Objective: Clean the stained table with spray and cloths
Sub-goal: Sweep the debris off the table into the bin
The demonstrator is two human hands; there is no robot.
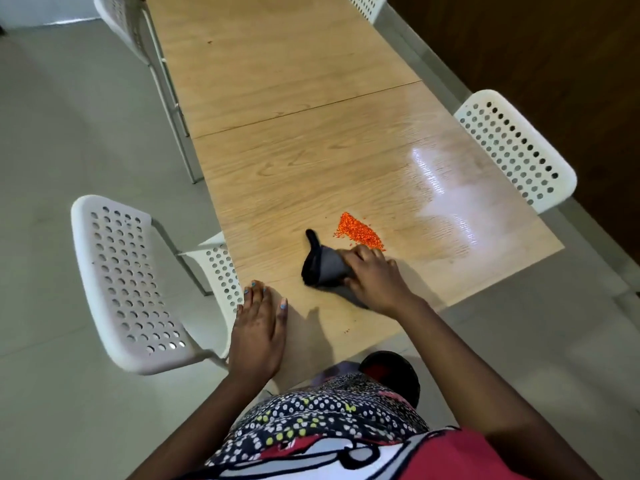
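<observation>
A long wooden table [311,174] runs away from me. On its near part lies a small heap of orange grains [360,232]. My right hand [375,277] grips a bunched dark grey cloth [323,266] on the tabletop, just in front of and left of the heap. My left hand [258,329] rests flat on the near left corner of the table, fingers straight. A few stray orange grains [346,330] lie close to the near edge. No spray bottle is in view.
White perforated chairs stand around: one at the near left [128,289], one at the right [516,150], others at the far left [121,26] and far right [367,5]. A dark round container [398,372] sits below the table's near edge. A shiny patch [440,188] glints on the right side.
</observation>
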